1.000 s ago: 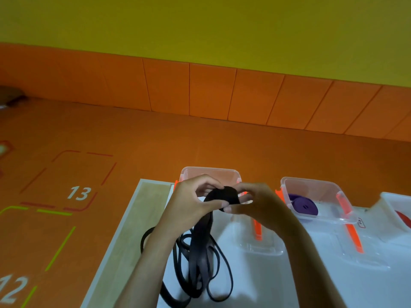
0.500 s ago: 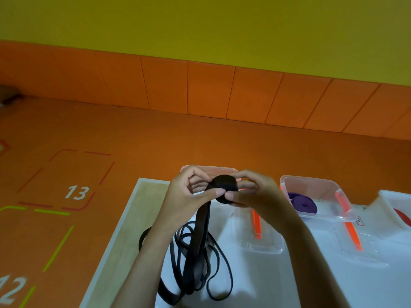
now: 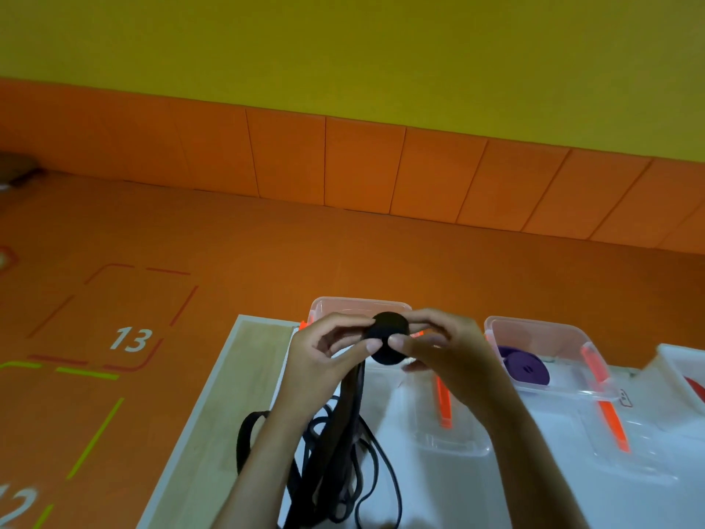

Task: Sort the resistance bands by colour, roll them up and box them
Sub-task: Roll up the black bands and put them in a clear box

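A black resistance band roll [image 3: 389,337] is held up between both hands above the table. My left hand [image 3: 324,360] pinches its left side with thumb and fingers. My right hand [image 3: 446,353] grips its right side. The band's unrolled tail hangs straight down from the roll into a loose heap of black bands [image 3: 343,471] on the white table [image 3: 477,498]. Behind the hands stands a clear box [image 3: 358,305], its inside mostly hidden. A second clear box [image 3: 534,330] to the right holds a rolled purple band [image 3: 528,370].
A third white box [image 3: 683,360] at the far right edge shows something red inside. Two clear lids with orange clips [image 3: 450,437] [image 3: 629,452] lie on the table in front of the boxes. The table's wooden left strip [image 3: 229,406] borders an orange floor marked 13 and 12.
The hands have turned the roll a little and it looks slightly thicker; the hanging tail has shifted slightly. The view has drifted a bit.
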Demonstrator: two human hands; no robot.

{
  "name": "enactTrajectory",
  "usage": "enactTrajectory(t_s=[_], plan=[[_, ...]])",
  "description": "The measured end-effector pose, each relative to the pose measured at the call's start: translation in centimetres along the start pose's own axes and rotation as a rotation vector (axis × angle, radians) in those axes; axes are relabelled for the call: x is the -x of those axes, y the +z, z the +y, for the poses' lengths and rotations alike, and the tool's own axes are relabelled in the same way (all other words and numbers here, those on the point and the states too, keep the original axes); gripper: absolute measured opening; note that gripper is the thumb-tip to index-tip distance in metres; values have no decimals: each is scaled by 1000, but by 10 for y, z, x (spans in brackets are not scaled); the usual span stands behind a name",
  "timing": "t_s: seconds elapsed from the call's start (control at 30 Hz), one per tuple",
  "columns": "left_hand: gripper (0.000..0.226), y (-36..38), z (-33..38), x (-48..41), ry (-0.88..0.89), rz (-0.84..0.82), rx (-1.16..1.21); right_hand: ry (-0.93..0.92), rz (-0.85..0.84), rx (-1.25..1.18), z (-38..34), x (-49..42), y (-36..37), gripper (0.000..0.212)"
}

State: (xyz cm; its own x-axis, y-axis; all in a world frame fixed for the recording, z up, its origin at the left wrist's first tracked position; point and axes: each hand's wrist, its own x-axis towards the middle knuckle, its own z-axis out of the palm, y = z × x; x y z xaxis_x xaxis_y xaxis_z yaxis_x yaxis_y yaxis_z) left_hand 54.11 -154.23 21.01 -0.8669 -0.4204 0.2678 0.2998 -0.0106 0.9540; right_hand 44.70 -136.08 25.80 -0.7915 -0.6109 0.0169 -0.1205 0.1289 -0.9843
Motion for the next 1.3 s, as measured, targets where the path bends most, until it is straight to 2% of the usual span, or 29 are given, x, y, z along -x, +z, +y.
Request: enactTrajectory(t_s=[0.07, 0.17, 0.33, 0.47, 0.63, 0.7, 0.8, 0.83, 0.97, 1.07, 1.13, 1.2, 1.3], plan=[[31, 3, 3, -1, -27, 36, 51, 40, 28, -148, 2, 0, 3, 19], [31, -1, 5, -3, -73, 53, 66, 102, 3, -252, 11, 3, 10, 30], [31, -9, 5, -1, -30, -61, -146, 198, -150, -105, 14, 4, 9, 32], [33, 3, 5, 0, -38, 16, -131, 181, -121, -246, 4, 3, 5, 39], [40, -3, 11, -3, 20, -90, -152, 99, -120, -452, 10, 4, 10, 33], [41, -7, 15, -2, 29, -96, -167, 110, -153, -378, 8, 6, 10, 36], [50, -11, 19, 1, 10, -79, -240, 85, -111, 12, 1, 4, 7, 27], [52, -11, 19, 2, -1, -72, -254, 73, -99, 50, 1, 4, 5, 26], [39, -6, 19, 2, 2, -42, -124, 50, -33, -266, 0, 11, 5, 33], [41, -3, 25, 0, 36, -81, -215, 26, -6, -386, 7, 14, 7, 33], [41, -5, 27, -3, 43, -146, -315, 37, -54, -355, 9, 14, 7, 34], [42, -6, 29, -6, 47, -217, -415, 54, -108, -221, 6, 13, 5, 42], [50, -1, 30, -4, 20, -213, -376, 81, -111, -209, 4, 13, 2, 43]])
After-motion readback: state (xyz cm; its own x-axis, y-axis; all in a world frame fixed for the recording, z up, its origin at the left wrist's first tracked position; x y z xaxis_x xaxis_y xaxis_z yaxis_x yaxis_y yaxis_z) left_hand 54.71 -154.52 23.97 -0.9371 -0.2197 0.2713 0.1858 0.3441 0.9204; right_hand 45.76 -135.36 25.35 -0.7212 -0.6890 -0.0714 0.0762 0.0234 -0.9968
